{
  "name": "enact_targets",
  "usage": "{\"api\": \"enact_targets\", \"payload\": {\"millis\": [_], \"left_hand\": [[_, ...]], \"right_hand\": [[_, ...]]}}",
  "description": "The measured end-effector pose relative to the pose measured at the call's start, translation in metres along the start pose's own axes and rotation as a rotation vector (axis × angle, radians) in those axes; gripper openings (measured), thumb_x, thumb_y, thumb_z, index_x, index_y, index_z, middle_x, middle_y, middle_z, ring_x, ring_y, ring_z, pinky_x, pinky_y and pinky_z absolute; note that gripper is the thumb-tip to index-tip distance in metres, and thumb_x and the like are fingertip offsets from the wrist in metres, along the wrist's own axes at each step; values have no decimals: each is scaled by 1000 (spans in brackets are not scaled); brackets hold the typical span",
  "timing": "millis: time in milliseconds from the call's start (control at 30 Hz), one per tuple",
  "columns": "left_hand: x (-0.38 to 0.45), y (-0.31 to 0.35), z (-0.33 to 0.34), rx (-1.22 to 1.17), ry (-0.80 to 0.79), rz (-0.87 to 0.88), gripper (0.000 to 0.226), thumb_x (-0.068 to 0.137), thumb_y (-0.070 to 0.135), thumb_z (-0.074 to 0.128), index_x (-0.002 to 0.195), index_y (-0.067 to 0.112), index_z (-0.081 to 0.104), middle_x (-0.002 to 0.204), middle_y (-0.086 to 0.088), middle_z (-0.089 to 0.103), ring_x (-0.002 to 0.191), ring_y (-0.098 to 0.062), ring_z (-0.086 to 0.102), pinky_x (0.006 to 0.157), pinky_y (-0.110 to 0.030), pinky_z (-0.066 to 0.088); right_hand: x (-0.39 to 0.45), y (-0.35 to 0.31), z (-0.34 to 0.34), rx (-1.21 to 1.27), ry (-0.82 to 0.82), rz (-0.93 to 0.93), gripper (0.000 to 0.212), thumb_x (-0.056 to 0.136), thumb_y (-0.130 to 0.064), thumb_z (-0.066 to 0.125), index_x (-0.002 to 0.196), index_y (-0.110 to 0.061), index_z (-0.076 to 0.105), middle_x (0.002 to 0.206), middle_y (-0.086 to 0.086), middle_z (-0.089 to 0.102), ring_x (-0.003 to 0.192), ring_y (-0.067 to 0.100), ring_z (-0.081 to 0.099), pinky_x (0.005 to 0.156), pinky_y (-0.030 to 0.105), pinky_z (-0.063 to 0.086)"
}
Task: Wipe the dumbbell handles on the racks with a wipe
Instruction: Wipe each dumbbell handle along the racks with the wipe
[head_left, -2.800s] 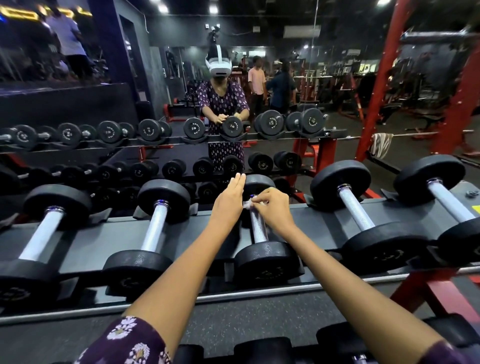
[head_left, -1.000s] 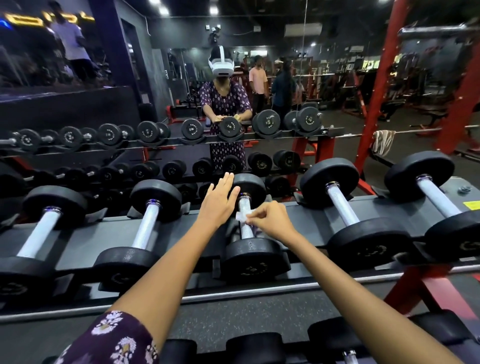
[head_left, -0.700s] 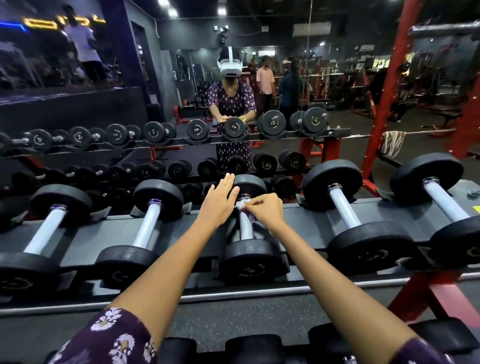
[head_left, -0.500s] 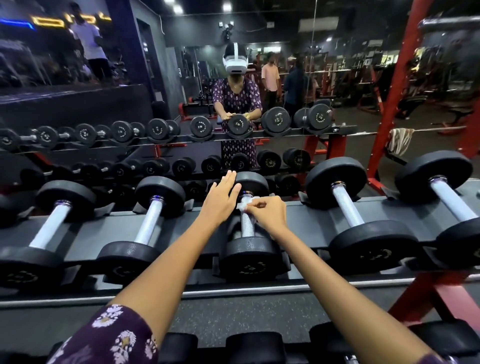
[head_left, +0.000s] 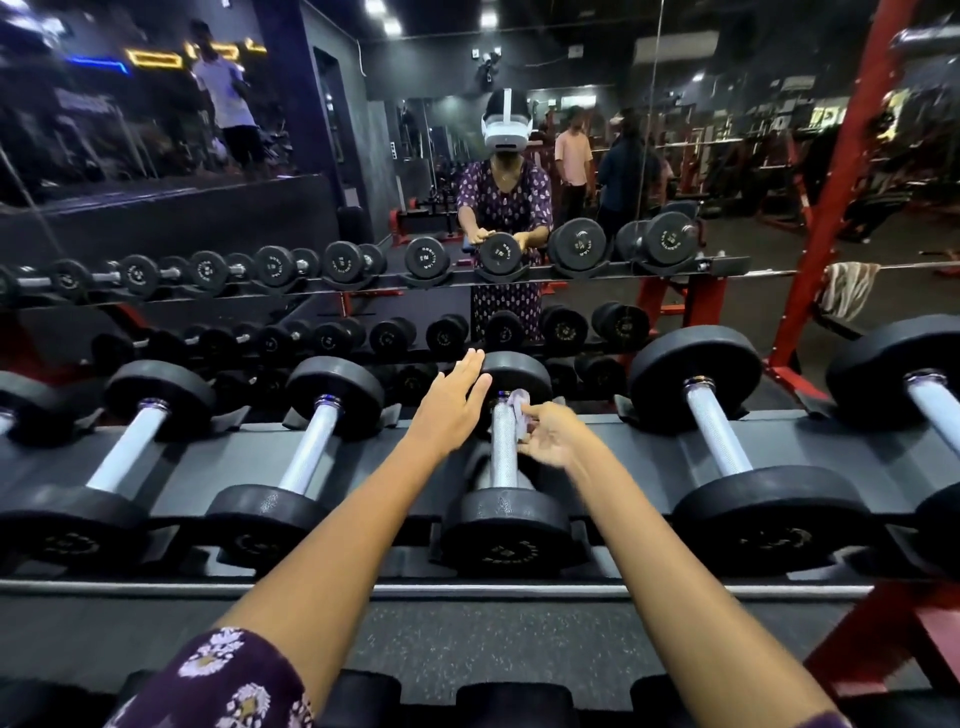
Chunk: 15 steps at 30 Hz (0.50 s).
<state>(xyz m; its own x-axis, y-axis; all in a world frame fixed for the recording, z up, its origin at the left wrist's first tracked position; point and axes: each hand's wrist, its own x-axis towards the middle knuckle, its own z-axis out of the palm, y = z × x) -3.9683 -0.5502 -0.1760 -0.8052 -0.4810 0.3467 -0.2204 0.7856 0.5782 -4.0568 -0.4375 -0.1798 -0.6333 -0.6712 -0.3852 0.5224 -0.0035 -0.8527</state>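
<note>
On rack (head_left: 597, 431), dumbbell handle (head_left: 503, 452) points straight away, wipe (head_left: 519, 410) against it.

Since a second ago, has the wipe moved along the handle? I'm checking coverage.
Yes. The wipe now sits at the handle's far end, against the far weight head; earlier it was mid-handle.

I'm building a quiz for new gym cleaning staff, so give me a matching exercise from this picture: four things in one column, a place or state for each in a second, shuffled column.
Things:
1. left hand
2. right hand
3. wipe
4. towel

Places or states:
A. draped over a bar by the red frame
B. fingers straight, against the far weight head of the middle dumbbell
C. pressed to the far end of the middle dumbbell's handle
D. just right of that handle, holding the wipe

Pairs: 1-B, 2-D, 3-C, 4-A
</note>
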Motion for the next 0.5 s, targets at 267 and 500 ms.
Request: {"api": "enact_targets", "payload": {"millis": [267,500], "left_hand": [[1,-2,2,-18,26,8,47,106,24,34,151,11,28,159,-4,24,147,-17,20,118,-32,6],[3,-5,3,-11,13,7,49,105,24,37,152,13,27,159,-3,24,146,-20,23,120,-35,9]], "right_hand": [[3,1,7,-6,24,-28,26,97,1,32,84,0,54,76,14,53,67,24,53,49,29,51],[3,4,4,-259,74,-142,11,91,1,48,82,-3,53,70,8,53,60,14,51,54,28,46]]}}
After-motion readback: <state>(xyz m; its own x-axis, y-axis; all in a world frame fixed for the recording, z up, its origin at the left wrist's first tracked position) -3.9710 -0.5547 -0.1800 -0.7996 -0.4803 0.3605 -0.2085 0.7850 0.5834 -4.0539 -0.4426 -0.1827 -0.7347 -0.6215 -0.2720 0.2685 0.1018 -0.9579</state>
